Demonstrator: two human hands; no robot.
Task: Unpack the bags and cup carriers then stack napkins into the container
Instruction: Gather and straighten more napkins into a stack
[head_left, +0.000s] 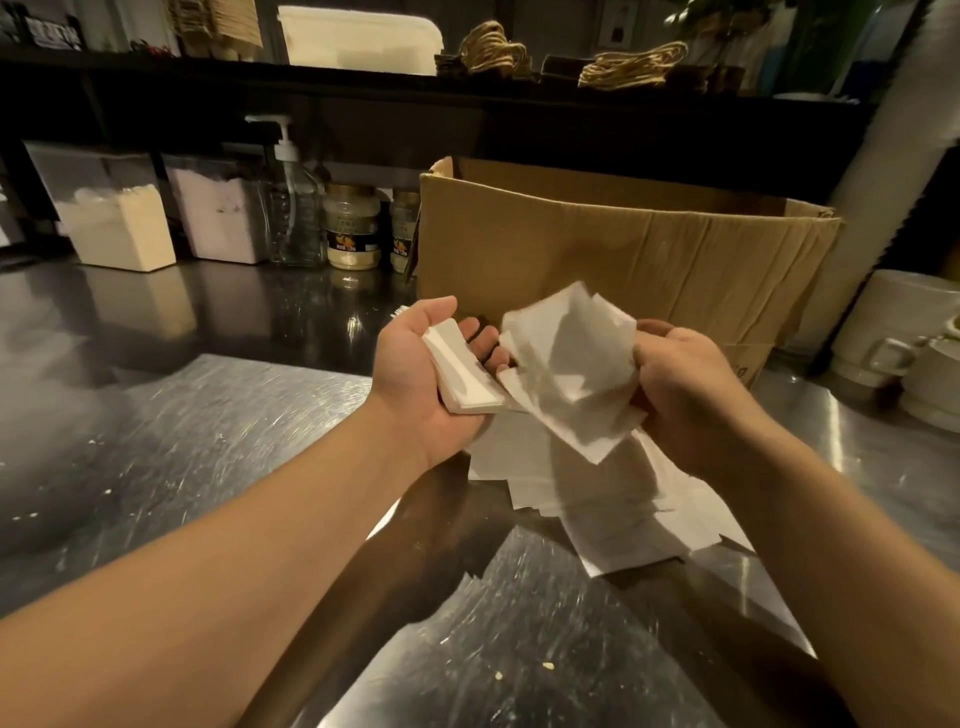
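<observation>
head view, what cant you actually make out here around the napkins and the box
- Inside of the cardboard box: hidden by its own near wall.
- Napkins in the right hand: motion-blurred, so their number cannot be counted.
- Loose pile on the counter: partly covered by both hands and forearms.
- Jar labels: too small and dim to read.
- White cups: cut off by the right edge.

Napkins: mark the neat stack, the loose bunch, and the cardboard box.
neat stack (470, 382), head view, top face, in left palm.
loose bunch (569, 364), head view, middle sheet, by right hand.
cardboard box (597, 249), head view, front wall.
</observation>
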